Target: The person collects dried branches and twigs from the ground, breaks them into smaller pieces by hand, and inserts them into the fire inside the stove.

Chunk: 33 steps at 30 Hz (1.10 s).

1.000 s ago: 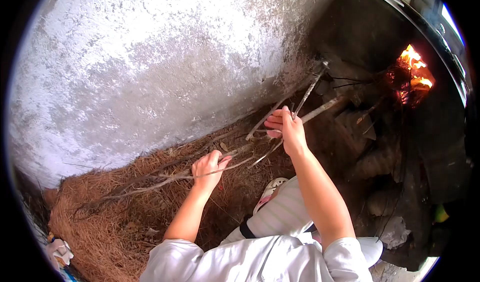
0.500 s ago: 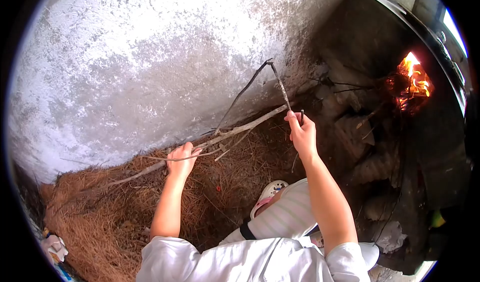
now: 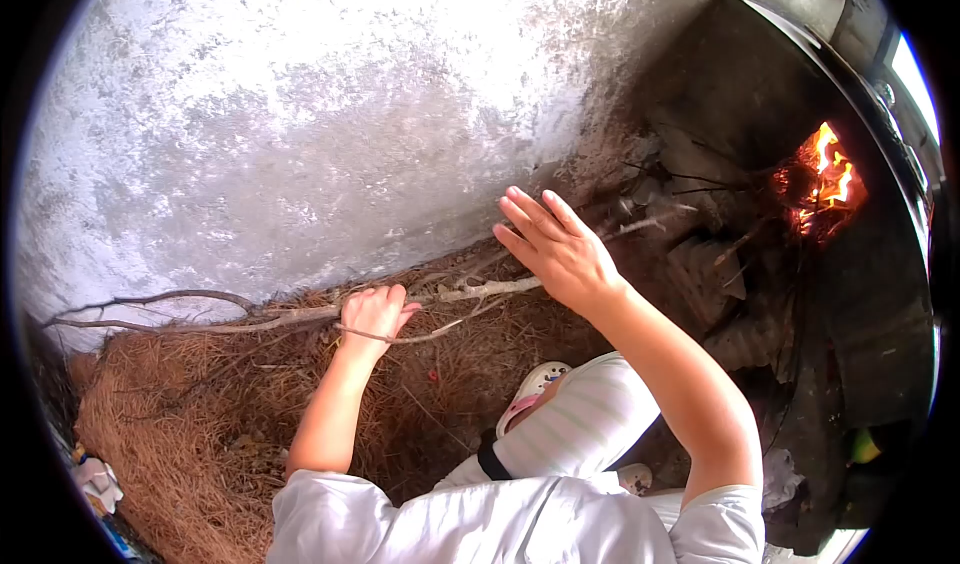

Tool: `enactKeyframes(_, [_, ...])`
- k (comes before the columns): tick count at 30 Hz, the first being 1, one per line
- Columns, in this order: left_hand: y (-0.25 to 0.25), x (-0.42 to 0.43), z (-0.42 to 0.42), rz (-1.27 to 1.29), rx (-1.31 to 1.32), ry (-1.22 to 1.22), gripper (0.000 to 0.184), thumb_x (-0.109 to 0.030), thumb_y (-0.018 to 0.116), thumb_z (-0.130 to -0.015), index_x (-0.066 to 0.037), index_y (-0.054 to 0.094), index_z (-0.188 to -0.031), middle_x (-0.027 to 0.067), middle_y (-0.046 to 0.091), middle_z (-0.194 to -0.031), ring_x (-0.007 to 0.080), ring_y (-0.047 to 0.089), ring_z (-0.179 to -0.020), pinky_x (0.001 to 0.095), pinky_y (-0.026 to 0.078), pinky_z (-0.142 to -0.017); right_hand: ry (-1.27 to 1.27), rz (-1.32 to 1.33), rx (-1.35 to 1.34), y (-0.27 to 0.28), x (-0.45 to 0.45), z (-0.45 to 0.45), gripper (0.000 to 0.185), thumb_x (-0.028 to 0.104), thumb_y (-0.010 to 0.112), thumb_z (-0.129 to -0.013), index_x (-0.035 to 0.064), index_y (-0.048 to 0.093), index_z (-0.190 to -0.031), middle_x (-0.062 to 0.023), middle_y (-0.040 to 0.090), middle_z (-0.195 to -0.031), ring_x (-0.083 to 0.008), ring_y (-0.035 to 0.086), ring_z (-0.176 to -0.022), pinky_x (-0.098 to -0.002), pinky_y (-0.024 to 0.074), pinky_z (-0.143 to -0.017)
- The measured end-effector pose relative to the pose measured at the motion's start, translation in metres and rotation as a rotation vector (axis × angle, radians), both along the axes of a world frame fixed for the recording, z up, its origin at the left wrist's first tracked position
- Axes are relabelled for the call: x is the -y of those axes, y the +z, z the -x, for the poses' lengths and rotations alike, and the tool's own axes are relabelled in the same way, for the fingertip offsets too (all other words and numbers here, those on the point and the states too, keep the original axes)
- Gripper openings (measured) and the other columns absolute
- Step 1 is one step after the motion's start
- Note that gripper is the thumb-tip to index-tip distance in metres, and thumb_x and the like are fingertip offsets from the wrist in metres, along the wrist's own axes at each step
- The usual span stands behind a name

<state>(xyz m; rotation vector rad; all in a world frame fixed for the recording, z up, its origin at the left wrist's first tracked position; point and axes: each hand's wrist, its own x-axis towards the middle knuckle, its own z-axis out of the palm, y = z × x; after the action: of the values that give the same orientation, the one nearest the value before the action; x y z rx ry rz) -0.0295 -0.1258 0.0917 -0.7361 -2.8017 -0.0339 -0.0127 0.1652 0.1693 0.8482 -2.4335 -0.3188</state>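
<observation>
A long forked branch (image 3: pixel 492 289) lies across my front, close to the foot of the wall. My left hand (image 3: pixel 372 316) is closed around its middle, and a thin side twig curves past below the fingers. Toward the left the branch splits into thinner dark limbs against the wall. My right hand (image 3: pixel 562 254) is open above the right part of the branch, fingers stretched and palm down, holding nothing. It covers a stretch of the branch, so whether it touches the wood I cannot tell. Dry brown pine needles (image 3: pixel 190 434) are heaped beneath.
A fire (image 3: pixel 828 179) burns in the opening of a dark stove (image 3: pixel 870 294) at the right, with thin sticks poking from its mouth. A pale rough wall (image 3: pixel 300 114) rises behind the branch. My leg and clog (image 3: pixel 535 392) are below the hands. Crumpled white paper (image 3: pixel 780 479) lies near the stove.
My right hand has let go of a thin bent stick and opened, moving slightly left. The branch in my left hand has shifted, and its forked limbs now show at the far left.
</observation>
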Motion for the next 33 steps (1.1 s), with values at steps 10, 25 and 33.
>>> enactKeyframes(10, [0.019,0.016,-0.008,-0.251,-0.165,0.015,0.031,-0.032,0.070,-0.074,-0.005,0.054,-0.071,0.0089,0.058,-0.058,0.0254,0.059,-0.052,0.0348,0.045,-0.047,-0.252,0.511,0.450,-0.084,-0.011,0.001,0.017,0.024,0.057,-0.082,0.0119,0.050,-0.092,-0.0132,0.062,-0.069,-0.0324,0.062,-0.062,-0.0432,0.0501,-0.053])
enactKeyframes(25, [0.036,-0.040,0.013,-0.515,-0.294,0.260,0.028,-0.029,0.068,-0.077,-0.007,0.051,-0.077,0.0114,0.061,-0.065,0.0299,0.061,-0.057,0.0391,0.045,-0.049,-0.372,1.380,0.645,-0.060,0.040,0.008,0.031,0.028,0.048,-0.092,-0.0017,0.049,-0.083,-0.0232,0.051,-0.062,-0.0426,0.049,-0.061,-0.0409,0.0397,-0.056])
enactKeyframes(33, [0.037,-0.092,0.032,-0.531,-0.279,0.296,0.028,-0.033,0.062,-0.082,-0.007,0.050,-0.080,0.0123,0.060,-0.066,0.0321,0.061,-0.058,0.0424,0.044,-0.049,-0.450,1.973,0.606,-0.077,0.069,0.020,0.032,0.029,0.050,-0.092,-0.0016,0.055,-0.083,-0.0061,0.049,-0.059,-0.0120,0.040,-0.057,-0.0310,0.0385,-0.054])
